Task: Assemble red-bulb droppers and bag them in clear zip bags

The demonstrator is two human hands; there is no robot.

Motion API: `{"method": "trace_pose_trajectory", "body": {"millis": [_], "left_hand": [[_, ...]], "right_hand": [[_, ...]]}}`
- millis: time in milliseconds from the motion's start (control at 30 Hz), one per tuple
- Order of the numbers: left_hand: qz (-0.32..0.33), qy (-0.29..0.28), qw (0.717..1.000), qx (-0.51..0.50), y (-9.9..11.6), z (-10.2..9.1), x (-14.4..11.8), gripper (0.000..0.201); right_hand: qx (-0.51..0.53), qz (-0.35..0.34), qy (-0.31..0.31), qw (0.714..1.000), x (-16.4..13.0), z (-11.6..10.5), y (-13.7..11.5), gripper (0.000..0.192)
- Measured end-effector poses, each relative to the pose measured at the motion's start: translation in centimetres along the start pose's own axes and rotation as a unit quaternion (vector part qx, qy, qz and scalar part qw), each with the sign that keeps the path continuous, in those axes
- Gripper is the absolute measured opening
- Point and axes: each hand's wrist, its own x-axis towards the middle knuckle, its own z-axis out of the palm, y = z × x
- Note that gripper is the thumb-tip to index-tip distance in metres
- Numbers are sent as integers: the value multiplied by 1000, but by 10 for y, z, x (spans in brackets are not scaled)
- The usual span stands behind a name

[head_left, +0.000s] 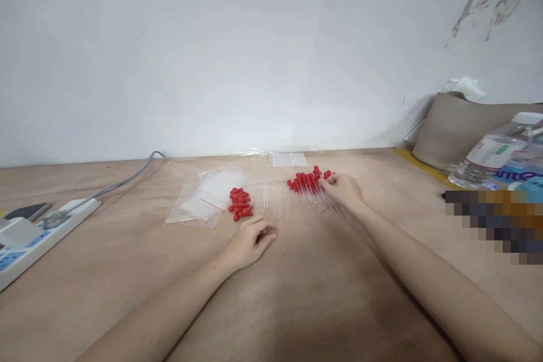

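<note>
My left hand [250,242] rests on the table, thumb apart from its curled fingers and nothing visible between them. Just beyond it lies a small heap of loose red rubber bulbs [240,203]. Clear thin dropper tubes [267,201] are spread in a row to the right of that heap. Farther right is a pile of droppers [306,182], red bulbs at the far end and clear tubes toward me. At this pile's right side, my right hand [343,189] has its fingertips closed on a dropper, which the fingers partly hide.
Clear zip bags [207,195] lie left of the bulbs, and another small bag [288,159] sits by the wall. A power strip [51,237] with a grey cable [127,178] is at left. Plastic bottles [487,158] and a beige rolled sheet [445,130] stand at right.
</note>
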Motion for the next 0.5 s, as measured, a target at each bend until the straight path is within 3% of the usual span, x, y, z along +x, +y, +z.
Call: {"method": "trace_pose_trajectory", "body": {"millis": [133,500], "left_hand": [[1,1,1000,-9,1,-1,0,14],[-2,-8,1000,-10,0,-1,0,13]], "right_hand": [[-58,42,22,997,6,6,7,29],[-97,6,9,995,7,11,16,31]]}}
